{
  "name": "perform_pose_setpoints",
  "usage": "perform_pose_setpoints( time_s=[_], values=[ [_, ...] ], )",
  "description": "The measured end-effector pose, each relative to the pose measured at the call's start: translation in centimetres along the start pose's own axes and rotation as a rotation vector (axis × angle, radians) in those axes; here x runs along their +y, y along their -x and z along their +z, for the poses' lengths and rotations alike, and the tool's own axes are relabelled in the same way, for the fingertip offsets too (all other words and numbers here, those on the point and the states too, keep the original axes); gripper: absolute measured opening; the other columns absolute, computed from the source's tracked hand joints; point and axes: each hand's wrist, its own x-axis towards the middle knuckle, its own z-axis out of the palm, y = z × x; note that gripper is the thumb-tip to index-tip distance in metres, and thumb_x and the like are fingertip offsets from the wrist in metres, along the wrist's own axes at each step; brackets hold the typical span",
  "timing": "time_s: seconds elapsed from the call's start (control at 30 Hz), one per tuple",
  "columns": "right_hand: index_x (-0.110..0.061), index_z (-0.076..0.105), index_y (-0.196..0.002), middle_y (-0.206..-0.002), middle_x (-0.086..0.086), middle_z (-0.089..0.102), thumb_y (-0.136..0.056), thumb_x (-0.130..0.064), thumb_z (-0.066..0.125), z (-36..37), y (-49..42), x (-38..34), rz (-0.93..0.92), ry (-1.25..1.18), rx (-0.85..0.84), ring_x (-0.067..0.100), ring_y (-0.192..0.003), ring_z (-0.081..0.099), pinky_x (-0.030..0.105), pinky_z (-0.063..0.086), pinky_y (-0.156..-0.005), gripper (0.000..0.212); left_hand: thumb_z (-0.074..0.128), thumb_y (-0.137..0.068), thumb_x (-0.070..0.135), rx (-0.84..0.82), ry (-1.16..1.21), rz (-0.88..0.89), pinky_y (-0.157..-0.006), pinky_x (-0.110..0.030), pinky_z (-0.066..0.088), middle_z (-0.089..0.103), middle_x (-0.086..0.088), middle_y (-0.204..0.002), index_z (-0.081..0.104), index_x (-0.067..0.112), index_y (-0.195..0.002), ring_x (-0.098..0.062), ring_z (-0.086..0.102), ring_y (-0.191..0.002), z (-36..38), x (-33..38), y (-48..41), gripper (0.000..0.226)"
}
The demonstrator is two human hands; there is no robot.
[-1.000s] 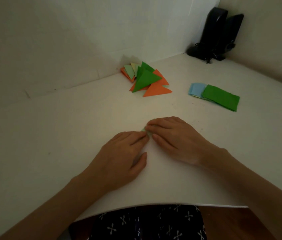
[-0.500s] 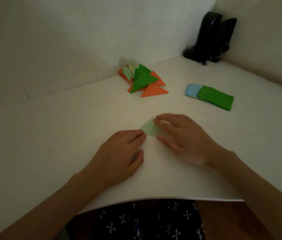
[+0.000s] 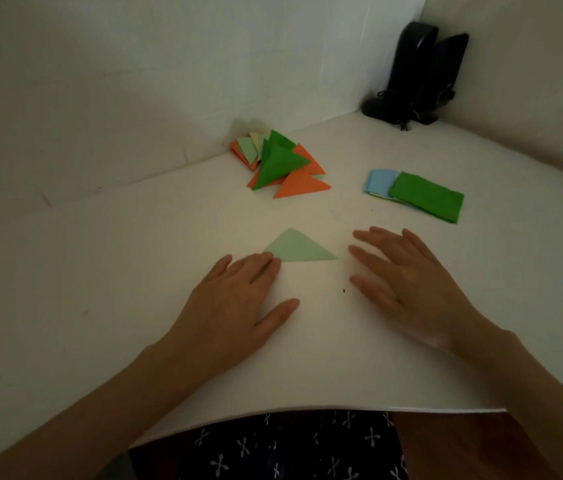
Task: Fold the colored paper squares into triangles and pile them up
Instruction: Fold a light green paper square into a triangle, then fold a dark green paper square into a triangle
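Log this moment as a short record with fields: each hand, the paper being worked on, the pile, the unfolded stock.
left hand: flat, fingers straight, fingertips on the left corner of the light green triangle
right hand: open, fingers spread, right of the triangle, not touching it
light green triangle: folded, lying flat on the table, not yet on the pile
pile: orange, green and pale triangles, at the table's far edge
squares: unfolded stack right of the pile, dark green on top, blue beneath
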Motion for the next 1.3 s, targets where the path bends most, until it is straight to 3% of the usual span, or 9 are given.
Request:
perform_pose_setpoints(
  time_s=[0.13,0.33,0.5,0.57,0.67,0.9,1.03,1.2,1.3],
  values=[
    [-0.009,0.045,-0.138,-0.143,0.013,0.044,-0.094,-0.044,0.039,0.4,-3.5,2.1,0.205,-0.125,-0.001,0.028,-0.131,0.042,0.04,0.023,-0.111,0.057,-0.002,-0.082,0.069,-0.049,-0.027,-0.075,-0.114,-0.031,0.009,0.028,0.002,-0.152,0.027,0.018,-0.146,-0.012,0.026,-0.137,0.5,-1.6,-4.9,0.087],
    [-0.008,0.04,-0.141,-0.146,0.014,0.038,-0.097,-0.031,0.047,1.0,-5.3,4.6,0.345,-0.044,0.034,0.032,-0.132,0.036,0.038,0.022,-0.11,0.05,0.003,-0.086,0.065,-0.044,-0.087,-0.124,-0.108,-0.038,0.021,0.04,-0.003,-0.143,0.046,0.014,-0.13,-0.021,0.041,-0.127,1.2,-3.6,-10.5,0.079],
    [-0.006,0.024,-0.147,-0.154,0.015,0.021,-0.097,-0.048,0.037,1.1,-5.1,7.8,0.643,-0.067,-0.031,0.027,-0.142,0.02,0.037,0.014,-0.115,0.066,0.018,-0.094,0.058,-0.038,-0.091,-0.181,-0.103,-0.042,0.026,0.05,-0.006,-0.129,0.053,0.012,-0.115,-0.026,0.047,-0.116,1.3,-4.0,-12.5,0.061],
    [-0.007,0.025,-0.146,-0.153,0.014,0.025,-0.095,-0.054,0.033,1.1,-5.1,8.4,0.674,-0.09,-0.092,0.027,-0.14,0.024,0.039,0.02,-0.114,0.07,0.02,-0.094,0.056,-0.019,-0.077,-0.192,-0.104,-0.043,0.025,0.049,-0.006,-0.129,0.054,0.012,-0.114,-0.026,0.046,-0.116,1.4,-4.0,-12.7,0.059],
    [-0.01,0.037,-0.14,-0.146,0.012,0.038,-0.095,-0.056,0.03,0.6,-4.5,7.0,0.603,-0.065,-0.132,0.027,-0.133,0.036,0.038,0.03,-0.108,0.065,0.021,-0.094,0.056,0.004,-0.071,-0.196,-0.105,-0.044,0.023,0.047,-0.006,-0.132,0.053,0.013,-0.117,-0.026,0.045,-0.119,1.5,-3.9,-12.6,0.058],
    [-0.016,0.038,-0.141,-0.143,0.004,0.042,-0.097,-0.042,0.041,0.2,-1.5,1.8,0.273,-0.088,-0.085,0.023,-0.126,0.041,0.031,0.026,-0.105,0.052,0.031,-0.096,0.048,0.135,0.018,-0.108,-0.112,-0.042,0.012,0.035,-0.01,-0.147,0.045,0.01,-0.135,-0.025,0.03,-0.136,2.1,-3.4,-10.7,0.056],
    [-0.01,0.067,-0.107,-0.091,0.01,0.067,-0.093,-0.037,0.041,0.4,-2.3,1.8,0.013,-0.008,0.043,0.029,-0.071,0.064,0.033,0.049,-0.066,0.04,0.027,-0.086,0.047,0.177,0.161,0.043,-0.104,-0.045,0.032,0.054,-0.014,-0.13,0.06,0.006,-0.119,-0.032,0.049,-0.122,2.0,-2.3,-8.4,0.062],
    [-0.012,0.066,-0.079,-0.059,0.004,0.058,-0.078,-0.015,0.059,0.2,-3.7,0.6,-0.107,0.095,0.148,0.026,-0.04,0.051,0.022,0.031,-0.042,0.008,0.046,-0.093,0.039,0.221,0.6,-0.05,-0.082,-0.011,0.038,0.059,0.002,-0.111,0.063,0.013,-0.111,-0.009,0.059,-0.095,0.8,-1.6,-5.8,0.036],
    [-0.011,0.063,-0.083,-0.061,0.004,0.059,-0.082,-0.016,0.057,0.2,-5.0,-0.4,-0.104,0.034,0.23,0.027,-0.041,0.051,0.022,0.032,-0.039,0.009,0.052,-0.094,0.019,0.171,1.041,-0.238,-0.077,-0.011,0.047,0.066,0.0,-0.104,0.06,0.019,-0.105,-0.005,0.066,-0.086,0.1,-1.2,-5.5,0.013]
  ],
)
